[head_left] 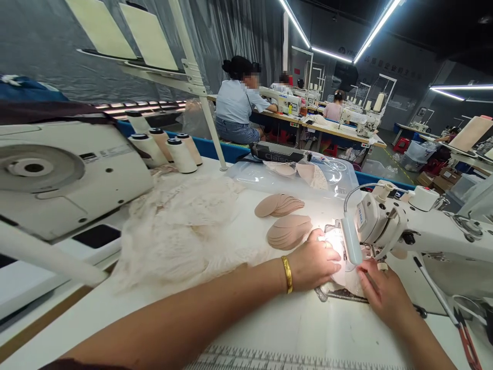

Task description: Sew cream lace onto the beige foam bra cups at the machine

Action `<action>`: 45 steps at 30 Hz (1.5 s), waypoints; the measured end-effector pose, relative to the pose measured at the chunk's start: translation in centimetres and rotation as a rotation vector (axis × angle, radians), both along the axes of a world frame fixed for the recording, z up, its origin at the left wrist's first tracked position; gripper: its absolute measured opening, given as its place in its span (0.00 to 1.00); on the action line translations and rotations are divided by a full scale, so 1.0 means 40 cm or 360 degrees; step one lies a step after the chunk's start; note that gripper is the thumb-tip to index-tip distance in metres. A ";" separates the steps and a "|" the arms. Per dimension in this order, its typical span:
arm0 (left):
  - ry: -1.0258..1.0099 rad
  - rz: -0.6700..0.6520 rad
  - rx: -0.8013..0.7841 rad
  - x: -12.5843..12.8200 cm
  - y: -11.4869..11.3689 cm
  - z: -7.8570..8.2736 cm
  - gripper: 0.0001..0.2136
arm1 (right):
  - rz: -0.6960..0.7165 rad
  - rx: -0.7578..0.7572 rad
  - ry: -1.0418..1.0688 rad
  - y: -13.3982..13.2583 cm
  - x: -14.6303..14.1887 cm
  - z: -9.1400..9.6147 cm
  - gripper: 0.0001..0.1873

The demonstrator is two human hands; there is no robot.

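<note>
My left hand [316, 262], with a gold bangle on the wrist, lies on a pale fabric piece [344, 275] under the lit needle area of the white sewing machine [408, 228]. Its fingers are curled and pressing the fabric down. On the near side of the needle my right hand [381, 288] pinches the same piece. Just beyond my left hand sit two stacks of beige bra cups [288, 230]. The bright lamp [350, 239] washes out the fabric at the needle.
A heap of cream lace [181, 231] covers the table to the left. Thread cones [181, 151] and another machine [57, 180] stand at the far left. A clear plastic bag [304, 177] lies behind the cups. Red-handled scissors [466, 339] rest at right. Other people sew in the background.
</note>
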State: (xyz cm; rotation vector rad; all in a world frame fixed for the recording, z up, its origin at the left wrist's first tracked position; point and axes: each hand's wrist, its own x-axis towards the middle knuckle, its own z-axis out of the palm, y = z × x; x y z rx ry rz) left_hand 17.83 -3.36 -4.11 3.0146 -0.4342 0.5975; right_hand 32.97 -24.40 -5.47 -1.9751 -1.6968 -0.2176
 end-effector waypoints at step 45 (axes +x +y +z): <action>0.0858 0.0647 -0.0702 -0.084 -0.002 0.093 0.09 | -0.0496 -0.0263 -0.0094 -0.286 0.073 -0.037 0.16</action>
